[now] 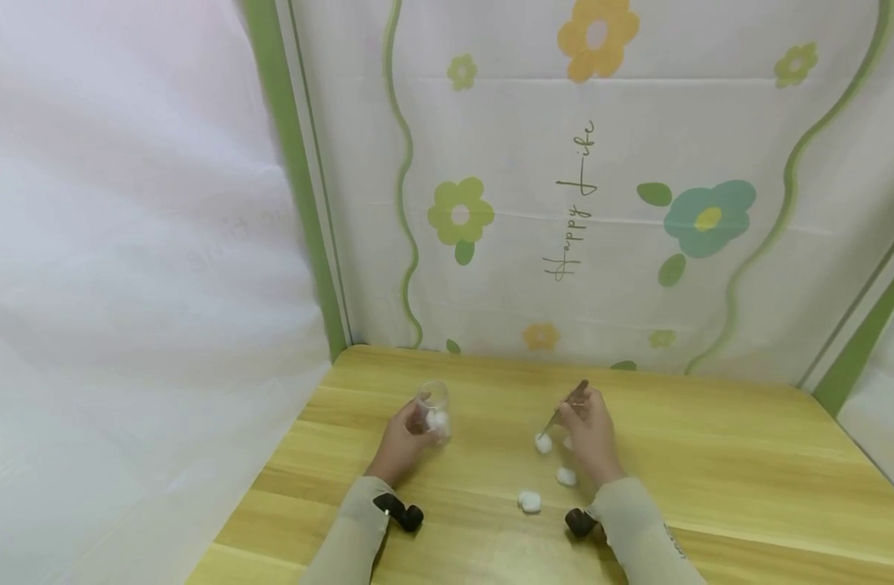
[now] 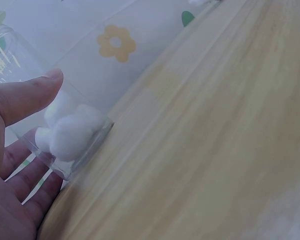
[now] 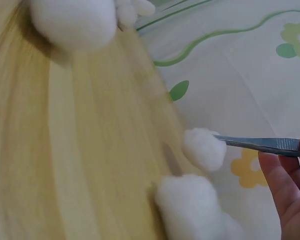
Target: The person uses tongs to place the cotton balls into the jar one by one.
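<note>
Left hand [image 1: 403,443]: thumb and fingers curled around a clear jar [image 2: 22,60], mouth up, white cotton balls [image 2: 72,135] in its lower part; right hand [image 1: 593,431]: pinching tweezers [image 3: 262,144], tips closed on one cotton ball [image 3: 205,150]; three loose balls [image 1: 530,502] lie near the right hand, on its left and nearer the wrist; both hands work over a wood-grain table [image 1: 483,463]; right sleeve [image 1: 633,520] bears small lettering, illegible; beyond both hands, a floral sheet [image 1: 505,146] reads "Happy Life", printed sideways.
</note>
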### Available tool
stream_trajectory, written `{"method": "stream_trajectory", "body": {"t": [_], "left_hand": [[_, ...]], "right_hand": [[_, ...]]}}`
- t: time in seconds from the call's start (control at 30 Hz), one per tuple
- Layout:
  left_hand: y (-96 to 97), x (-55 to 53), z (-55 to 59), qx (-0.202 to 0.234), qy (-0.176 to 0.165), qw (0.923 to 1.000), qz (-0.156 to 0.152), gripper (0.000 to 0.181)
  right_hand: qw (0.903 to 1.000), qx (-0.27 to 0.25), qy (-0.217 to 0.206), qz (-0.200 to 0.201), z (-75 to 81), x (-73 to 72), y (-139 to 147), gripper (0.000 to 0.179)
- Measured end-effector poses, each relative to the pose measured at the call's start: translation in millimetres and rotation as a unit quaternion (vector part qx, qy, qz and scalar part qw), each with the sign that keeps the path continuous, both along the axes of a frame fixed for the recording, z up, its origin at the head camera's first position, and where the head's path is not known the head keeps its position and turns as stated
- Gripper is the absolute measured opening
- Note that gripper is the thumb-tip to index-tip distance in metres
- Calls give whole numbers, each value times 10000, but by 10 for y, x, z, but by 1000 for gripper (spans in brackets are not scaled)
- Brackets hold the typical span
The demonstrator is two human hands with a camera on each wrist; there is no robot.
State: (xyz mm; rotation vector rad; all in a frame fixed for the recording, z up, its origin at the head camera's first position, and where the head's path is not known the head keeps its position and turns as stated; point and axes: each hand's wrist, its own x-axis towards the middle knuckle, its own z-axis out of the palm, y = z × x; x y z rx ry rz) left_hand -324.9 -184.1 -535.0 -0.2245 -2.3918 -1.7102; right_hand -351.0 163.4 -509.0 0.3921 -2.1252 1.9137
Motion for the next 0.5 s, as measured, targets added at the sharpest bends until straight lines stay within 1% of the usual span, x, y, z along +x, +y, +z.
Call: {"method": "stream_trajectory", "body": {"t": [0.13,0.27,0.5], "left_hand": [[-6,1,9,51,-19,10000,-13,70],[-18,9,19,103,-15,9999,-64,73],[-30,19,15,52,51,9999,-106,74]], "right_hand": [[9995,-300,-57,30,24,-3,-3,32],[9984,-530,-215,10,49,3,-10,31],[9979,-547,-342,-50,77,42,-18,30]]}}
